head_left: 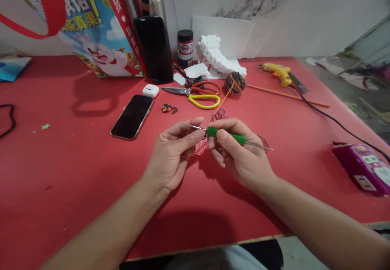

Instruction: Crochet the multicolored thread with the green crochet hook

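Note:
My right hand [237, 152] is closed around a green-handled crochet hook [227, 135], whose metal tip points left. My left hand [175, 150] pinches multicoloured yarn [199, 148] at the hook's shaft, fingers pressed together. The yarn strand runs up across the red table [76, 172] to a dark multicoloured yarn ball [235, 82] beyond the hands. Loose loops of the same yarn lie under and behind my right hand.
A black phone [133, 116], white earbud case [150, 90], yellow-handled scissors [198, 96], a small yarn piece [169, 108], yellow glue gun [278, 73] with cable, a thin wooden stick [286, 95], purple power strip [364, 168], printed bag [94, 26], dark flask [152, 46], jar [185, 47] and white foam [219, 59] surround the hands.

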`<state>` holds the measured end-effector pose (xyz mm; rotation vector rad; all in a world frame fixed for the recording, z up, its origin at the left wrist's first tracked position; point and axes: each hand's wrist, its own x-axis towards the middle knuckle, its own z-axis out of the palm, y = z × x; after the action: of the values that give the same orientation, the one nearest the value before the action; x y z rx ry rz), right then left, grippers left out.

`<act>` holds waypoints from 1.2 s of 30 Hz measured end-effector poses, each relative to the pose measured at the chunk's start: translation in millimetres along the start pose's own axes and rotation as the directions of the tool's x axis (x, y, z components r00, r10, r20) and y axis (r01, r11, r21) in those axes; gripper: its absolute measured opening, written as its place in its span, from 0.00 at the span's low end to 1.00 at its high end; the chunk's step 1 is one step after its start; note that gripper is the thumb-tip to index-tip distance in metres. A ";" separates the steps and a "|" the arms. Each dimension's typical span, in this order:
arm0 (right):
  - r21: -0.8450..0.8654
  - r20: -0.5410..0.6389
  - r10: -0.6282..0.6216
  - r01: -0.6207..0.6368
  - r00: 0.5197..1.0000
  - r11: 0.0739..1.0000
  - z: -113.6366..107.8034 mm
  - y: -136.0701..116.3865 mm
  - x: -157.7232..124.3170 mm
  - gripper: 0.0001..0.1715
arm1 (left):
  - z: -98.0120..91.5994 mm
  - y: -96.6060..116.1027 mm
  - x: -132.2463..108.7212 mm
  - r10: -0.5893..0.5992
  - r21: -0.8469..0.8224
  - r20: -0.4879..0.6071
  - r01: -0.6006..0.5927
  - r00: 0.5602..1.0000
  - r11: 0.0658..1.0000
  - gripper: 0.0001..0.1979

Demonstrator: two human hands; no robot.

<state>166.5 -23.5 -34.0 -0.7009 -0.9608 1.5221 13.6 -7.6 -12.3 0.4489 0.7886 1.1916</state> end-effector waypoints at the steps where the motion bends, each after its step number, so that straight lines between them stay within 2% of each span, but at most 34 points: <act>1: -0.007 0.001 -0.003 0.003 1.000 1.000 -0.1 0.3 -0.1 0.04 | 0.3 0.0 0.0 -0.012 -0.004 0.002 0.012 1.000 1.000 0.17; 7: -0.034 0.009 -0.029 0.029 1.000 0.999 0.3 1.9 -0.1 0.05 | 3.3 -0.3 -1.9 0.002 -0.020 -0.045 -0.003 0.999 1.000 0.19; 16: -0.035 0.015 -0.018 0.019 1.000 0.999 0.8 1.9 0.1 0.05 | 0.7 -0.8 -0.2 0.031 0.006 0.008 -0.031 0.999 0.999 0.17; 21: -0.055 -0.004 -0.019 0.019 1.000 0.998 0.4 0.5 -2.0 0.05 | 2.1 -1.9 0.5 0.088 0.018 -0.023 -0.088 0.996 0.996 0.17; 27: -0.133 -0.068 0.017 -0.026 0.998 0.991 2.9 -1.1 -1.8 0.13 | 5.0 -0.2 -3.3 -0.001 -0.026 -0.012 0.001 1.000 1.000 0.12; 31: -0.198 -0.105 0.069 -0.089 0.992 0.976 7.9 -4.6 2.4 0.17 | 2.9 0.0 -2.9 -0.072 -0.038 -0.047 0.071 0.996 0.997 0.12; 36: -0.295 -0.194 0.123 -0.178 0.973 0.939 10.5 -6.1 5.9 0.19 | 3.7 -2.6 -2.2 -0.044 -0.038 -0.081 0.041 0.996 0.998 0.14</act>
<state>159.5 -19.6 -23.1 -1.1370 -1.0439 1.4274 17.7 -10.2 -11.0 0.3536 0.8413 1.1886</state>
